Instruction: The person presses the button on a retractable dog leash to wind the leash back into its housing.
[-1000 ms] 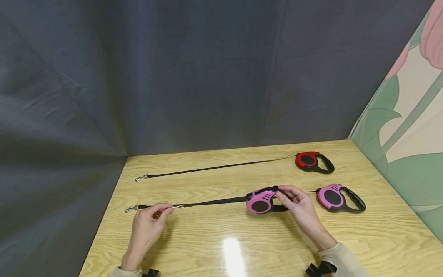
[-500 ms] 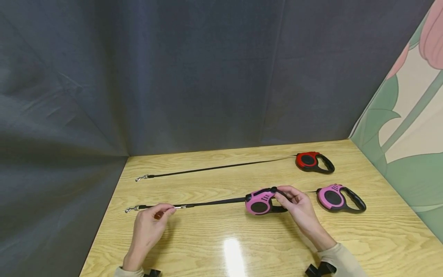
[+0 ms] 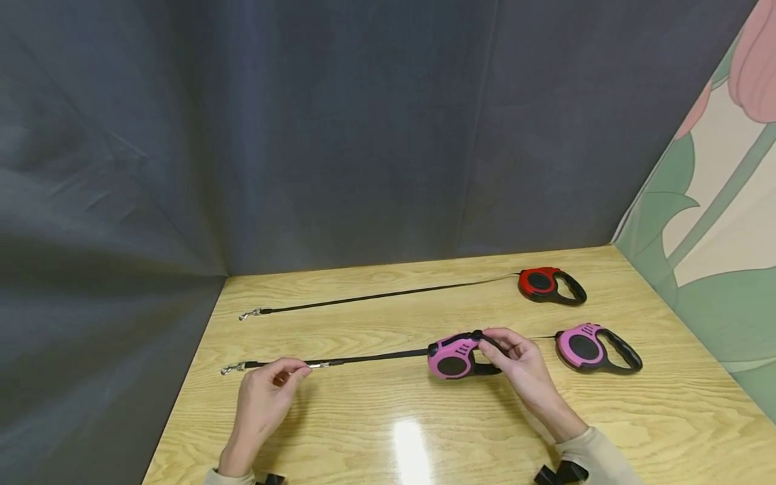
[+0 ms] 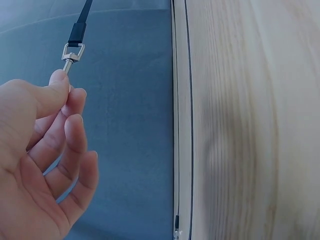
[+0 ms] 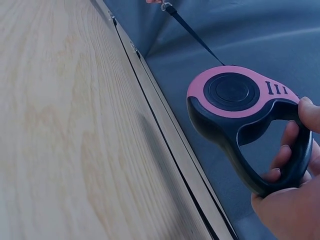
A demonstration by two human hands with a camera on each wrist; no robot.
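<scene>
While the left hand point(image 3: 263, 399) pinches a metal clip point(image 3: 318, 366) between thumb and forefinger, its other fingers loosely bent, the right hand point(image 3: 526, 372) grips the black handle point(image 5: 246, 167) of a pink retractable leash point(image 3: 451, 364). That leash is raised off the table point(image 3: 479, 431), its black strap point(image 3: 382, 356) straight between the hands. Whether the thumb presses the button cannot be told. Step in hand, as judged: drawing out or rewinding the strap; the next move calls for a secure clip and a steady casing. Beyond, at right, lie a second pink leash point(image 3: 585, 347) and, farther off, a red leash point(image 3: 539, 283), straps running left. The surface is wood-grained, with a near-side reflection point(image 3: 411, 448). A dark curtain point(image 3: 358, 135) closes the far and left sides; a floral panel point(image 3: 739, 195) stands right.
</scene>
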